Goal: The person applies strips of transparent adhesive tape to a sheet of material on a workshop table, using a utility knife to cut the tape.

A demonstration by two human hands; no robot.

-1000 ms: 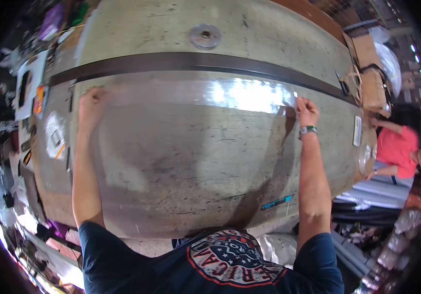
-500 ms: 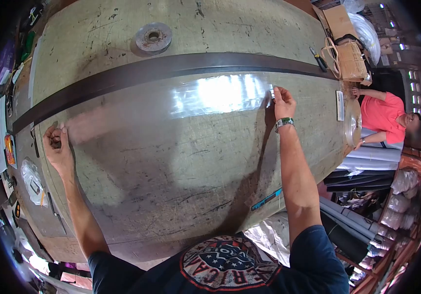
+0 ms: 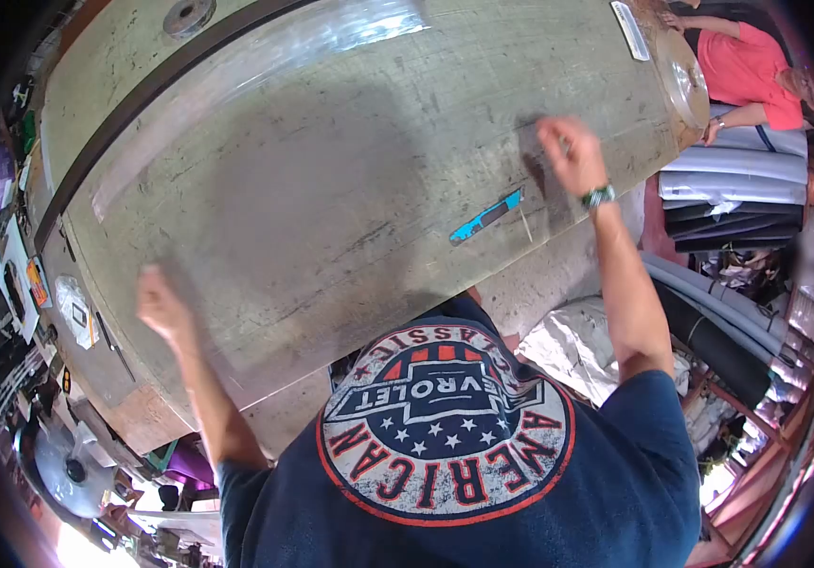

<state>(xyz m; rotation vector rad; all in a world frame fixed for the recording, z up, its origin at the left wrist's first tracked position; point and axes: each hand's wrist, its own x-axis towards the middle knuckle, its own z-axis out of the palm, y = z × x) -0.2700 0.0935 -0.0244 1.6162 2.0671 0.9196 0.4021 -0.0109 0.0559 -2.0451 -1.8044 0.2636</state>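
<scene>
A long clear plastic strip (image 3: 265,62) lies flat on the worktable, glossy at its right end. My left hand (image 3: 166,309) is over the table's near left part, apart from the strip; its fingers are smeared by motion. Over the right part hovers my right hand (image 3: 574,159), blurred, with loosely bent fingers, a gap by the thumb and nothing visible in it. Nearest to that hand is a blue and black cutter knife (image 3: 487,216) on the table. Behind the strip runs a dark brown straight bar (image 3: 146,95).
A metal roll-shaped weight (image 3: 187,17) sits at the far left of the worktable (image 3: 331,180). A clear plastic bag (image 3: 75,310) lies at the left edge. On the right, a person in a pink shirt (image 3: 748,62) stands near rolls of material (image 3: 733,166) and a coiled strip (image 3: 683,83).
Both hands have let go of the plastic strip and come back toward my body. The strip now lies on the table. The view has tilted down, showing more of my shirt.
</scene>
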